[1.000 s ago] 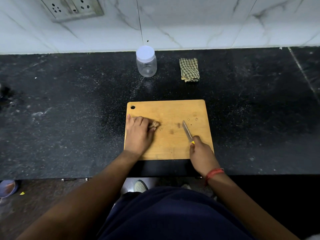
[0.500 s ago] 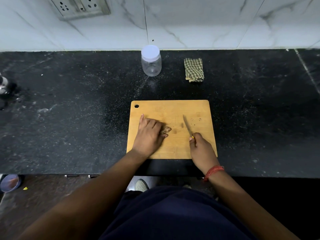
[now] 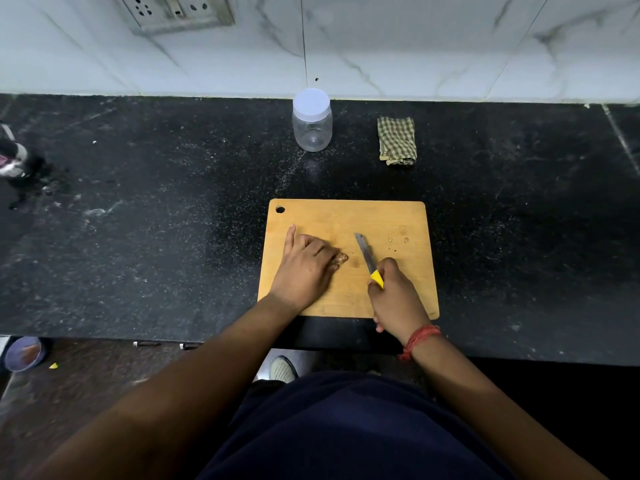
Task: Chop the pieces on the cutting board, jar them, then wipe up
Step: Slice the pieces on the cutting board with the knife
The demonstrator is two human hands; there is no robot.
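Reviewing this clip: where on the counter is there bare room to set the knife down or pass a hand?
Free: the dark counter left of the cutting board, the strip between the board and the jar and cloth, and the stretch right of the board. Crowded: the board's middle, where the left hand holds a piece beside the right hand with the knife.

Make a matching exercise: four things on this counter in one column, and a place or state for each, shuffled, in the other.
Things:
1. jar
2. cloth
3. knife
4. brown piece

Places or states:
A. folded, right of the jar
B. under the left hand's fingertips on the cutting board
C. lid on, near the wall
D. gripped in the right hand

Pairs: 1-C, 2-A, 3-D, 4-B
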